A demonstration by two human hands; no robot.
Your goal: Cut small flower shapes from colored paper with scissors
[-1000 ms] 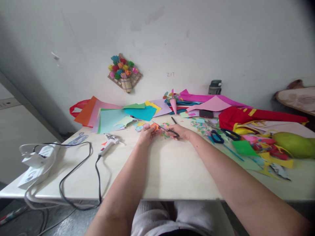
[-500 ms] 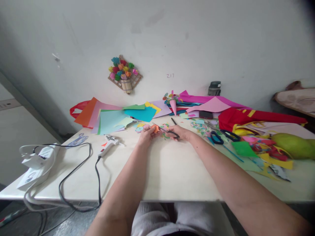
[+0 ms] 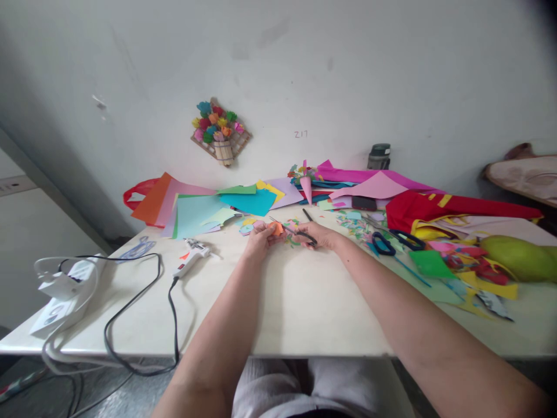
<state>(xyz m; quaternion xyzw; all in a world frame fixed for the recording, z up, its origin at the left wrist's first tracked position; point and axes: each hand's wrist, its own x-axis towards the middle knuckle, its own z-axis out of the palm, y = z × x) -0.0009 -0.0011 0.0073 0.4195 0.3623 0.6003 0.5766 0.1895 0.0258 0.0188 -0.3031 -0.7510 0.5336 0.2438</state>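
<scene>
My left hand (image 3: 260, 241) pinches a small piece of orange paper (image 3: 277, 229) above the middle of the table. In my right hand (image 3: 322, 236) is a pair of dark-handled scissors (image 3: 309, 237), its blades pointing left at the orange paper. Whether the blades touch the paper is too small to tell. Behind and beneath both hands lie small coloured paper cuttings (image 3: 248, 225). A black pen-like stick (image 3: 307, 215) shows just beyond my right hand.
On the left are a white glue gun (image 3: 191, 259) with a black cord and a power strip (image 3: 65, 296). Coloured paper sheets (image 3: 200, 212) line the back. Blue-handled scissors (image 3: 394, 241), paper scraps, a red cloth (image 3: 456, 209) and a green fruit-like object (image 3: 513, 258) lie to the right.
The orange paper has turned slightly and shifted a little to the right in my left hand. My right hand and the scissors stay almost in place.
</scene>
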